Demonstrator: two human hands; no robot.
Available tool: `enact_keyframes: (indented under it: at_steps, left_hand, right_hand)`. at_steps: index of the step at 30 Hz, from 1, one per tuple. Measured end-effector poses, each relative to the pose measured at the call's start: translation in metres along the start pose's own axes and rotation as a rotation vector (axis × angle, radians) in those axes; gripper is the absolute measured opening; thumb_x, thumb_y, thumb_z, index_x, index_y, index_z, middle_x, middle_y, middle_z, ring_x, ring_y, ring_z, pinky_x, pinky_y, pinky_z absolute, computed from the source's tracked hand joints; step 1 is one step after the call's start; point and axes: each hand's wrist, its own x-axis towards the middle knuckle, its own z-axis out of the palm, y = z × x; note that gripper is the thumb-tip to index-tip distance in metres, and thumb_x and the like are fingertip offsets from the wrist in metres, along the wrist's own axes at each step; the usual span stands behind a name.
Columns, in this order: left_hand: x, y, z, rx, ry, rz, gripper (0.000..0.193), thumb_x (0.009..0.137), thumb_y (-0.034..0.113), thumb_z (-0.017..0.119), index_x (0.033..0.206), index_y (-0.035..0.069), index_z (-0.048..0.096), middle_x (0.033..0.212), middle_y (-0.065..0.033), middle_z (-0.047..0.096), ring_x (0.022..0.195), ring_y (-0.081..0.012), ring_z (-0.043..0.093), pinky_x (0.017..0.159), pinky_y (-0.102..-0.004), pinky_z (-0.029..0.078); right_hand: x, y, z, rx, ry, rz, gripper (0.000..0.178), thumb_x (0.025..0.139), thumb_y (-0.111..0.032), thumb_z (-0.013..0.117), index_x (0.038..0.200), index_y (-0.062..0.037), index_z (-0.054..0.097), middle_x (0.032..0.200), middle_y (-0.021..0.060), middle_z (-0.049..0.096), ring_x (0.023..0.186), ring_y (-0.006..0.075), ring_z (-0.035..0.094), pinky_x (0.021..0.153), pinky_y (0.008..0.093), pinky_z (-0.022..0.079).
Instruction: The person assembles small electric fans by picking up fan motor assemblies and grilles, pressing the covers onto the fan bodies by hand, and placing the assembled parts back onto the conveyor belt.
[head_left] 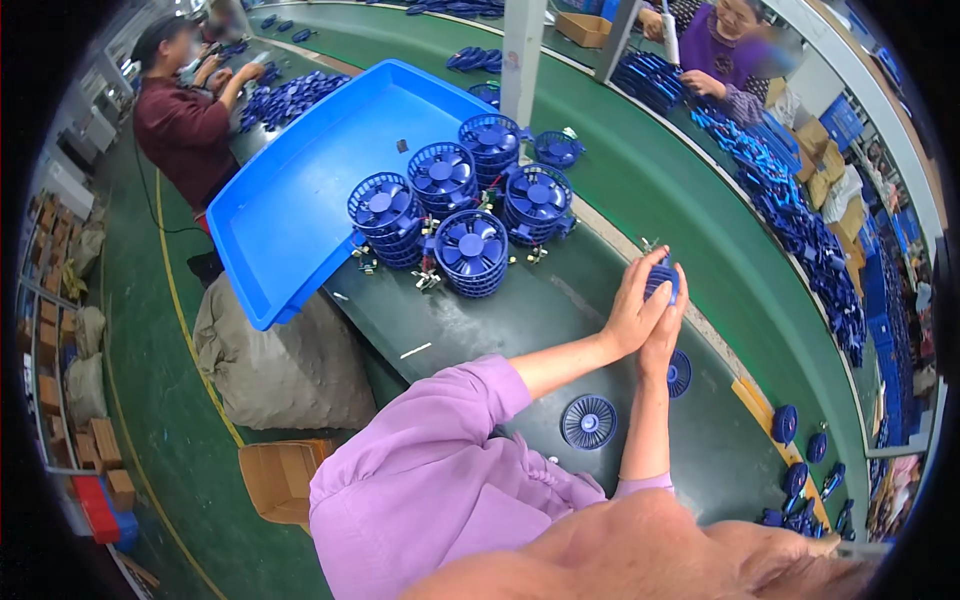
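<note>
Both my hands are closed around a small blue fan head above the far right part of the dark workbench. My left hand wraps its left side, and my right hand grips it from the right and below. Small pale parts stick out above the fingers. A round blue fan grille lies flat left of my right forearm. Another blue grille is partly hidden behind that forearm. Several stacks of blue fan housings with blades and loose wires stand on the bench further left.
A large blue tray lies behind the stacks. Beyond the bench runs a green conveyor belt, with a metal post at its edge. Loose blue fan parts lie at right. A sack and cardboard box stand left. Other people work further off.
</note>
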Motion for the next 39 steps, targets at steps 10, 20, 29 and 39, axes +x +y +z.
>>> enact_keyframes:
  at_steps: [10,20,29,39]
  left_hand:
    - [0.011,-0.033,-0.005,0.345,-0.232,-0.207,0.050,0.098,0.033,0.042,0.140,0.006,0.035,0.141,-0.0265,0.033,0.132,-0.0428,0.031,0.109,-0.0468,0.026]
    - [0.053,-0.070,-0.018,0.501,-0.195,-0.040,0.067,0.085,0.024,0.063,0.139,-0.002,0.033,0.146,-0.0345,0.016,0.133,-0.0497,0.024,0.110,-0.0529,0.023]
    - [0.175,-0.131,-0.036,1.047,-0.038,-0.154,0.065,0.084,0.029,0.063,0.139,0.007,0.036,0.148,-0.0199,0.025,0.140,-0.0437,0.014,0.103,-0.0680,0.022]
    - [0.198,-0.128,-0.043,1.527,-0.268,-0.372,0.041,0.091,0.027,0.044,0.127,0.010,0.055,0.135,-0.0120,0.048,0.127,-0.0341,0.040,0.104,-0.0607,0.028]
  right_hand:
    - [0.025,0.005,-0.036,-0.207,-0.043,0.019,0.056,0.086,-0.023,0.062,0.136,-0.0025,0.045,0.136,0.0169,0.048,0.125,0.0272,0.047,0.105,0.0363,0.036]
    - [0.029,0.028,-0.140,-1.030,0.122,-0.090,0.072,0.076,-0.029,0.075,0.137,-0.0089,0.043,0.144,0.0230,0.033,0.132,0.0402,0.033,0.107,0.0469,0.032]
    - [-0.079,-0.011,-0.104,-1.038,-0.315,-0.003,0.081,0.065,-0.031,0.081,0.136,-0.0169,0.046,0.144,0.0192,0.035,0.133,0.0392,0.033,0.110,0.0496,0.028]
    - [-0.079,0.008,-0.120,-0.783,-0.132,-0.065,0.064,0.069,-0.019,0.076,0.128,-0.0130,0.053,0.140,0.0150,0.043,0.129,0.0367,0.039,0.106,0.0462,0.035]
